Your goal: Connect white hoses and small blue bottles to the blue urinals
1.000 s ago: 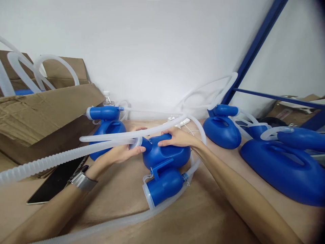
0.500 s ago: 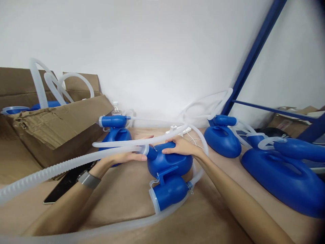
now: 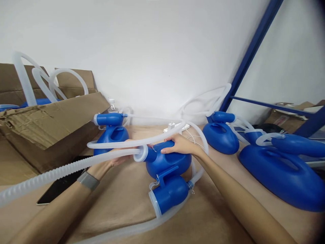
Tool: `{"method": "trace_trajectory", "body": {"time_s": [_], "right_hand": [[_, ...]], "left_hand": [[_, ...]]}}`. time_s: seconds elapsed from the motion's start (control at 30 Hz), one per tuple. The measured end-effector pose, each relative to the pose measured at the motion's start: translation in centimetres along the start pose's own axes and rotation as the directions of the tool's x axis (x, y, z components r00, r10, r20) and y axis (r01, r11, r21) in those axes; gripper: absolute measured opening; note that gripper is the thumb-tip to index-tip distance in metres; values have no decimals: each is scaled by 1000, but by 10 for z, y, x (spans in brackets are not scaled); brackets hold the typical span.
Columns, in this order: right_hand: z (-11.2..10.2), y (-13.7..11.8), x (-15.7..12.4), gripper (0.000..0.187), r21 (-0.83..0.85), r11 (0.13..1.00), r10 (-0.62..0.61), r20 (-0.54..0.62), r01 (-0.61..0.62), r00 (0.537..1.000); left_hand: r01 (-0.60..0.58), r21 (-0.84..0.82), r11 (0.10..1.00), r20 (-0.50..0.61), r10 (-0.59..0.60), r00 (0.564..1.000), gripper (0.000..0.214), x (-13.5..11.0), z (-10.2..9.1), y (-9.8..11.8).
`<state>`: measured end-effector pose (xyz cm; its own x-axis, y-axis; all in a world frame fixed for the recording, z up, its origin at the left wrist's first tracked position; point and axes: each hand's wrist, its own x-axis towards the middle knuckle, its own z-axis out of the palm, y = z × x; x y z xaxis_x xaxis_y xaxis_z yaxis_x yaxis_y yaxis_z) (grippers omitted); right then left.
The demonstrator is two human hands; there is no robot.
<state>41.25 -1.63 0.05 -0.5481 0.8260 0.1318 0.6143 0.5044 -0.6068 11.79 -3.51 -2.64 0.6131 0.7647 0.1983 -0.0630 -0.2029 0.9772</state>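
No text, label, brand, number or sign can be read. A pale reddish patch (image 3: 281, 120) on the cardboard box (image 3: 273, 124) behind the blue frame (image 3: 254, 56), at the far right, is too small and blurred to make out.
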Motion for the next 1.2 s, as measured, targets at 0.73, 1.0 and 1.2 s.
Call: {"method": "trace_trajectory", "body": {"time_s": [0.73,1.0,1.2], "right_hand": [[0,0,0,52,35,999,-26,-12,27,1000],[0,-1,-1,54,28,1000,4,-20,-4,1000],[0,-2,-1,51,32,999,4,-14,-3,1000]], "left_hand": [[-4,-10,1000,-70,3,998,38,4,13,13],[-15,98,995,-9,16,1000,33,5,8,14],[-29,188,982,9,28,1000,39,2,8,28]]}}
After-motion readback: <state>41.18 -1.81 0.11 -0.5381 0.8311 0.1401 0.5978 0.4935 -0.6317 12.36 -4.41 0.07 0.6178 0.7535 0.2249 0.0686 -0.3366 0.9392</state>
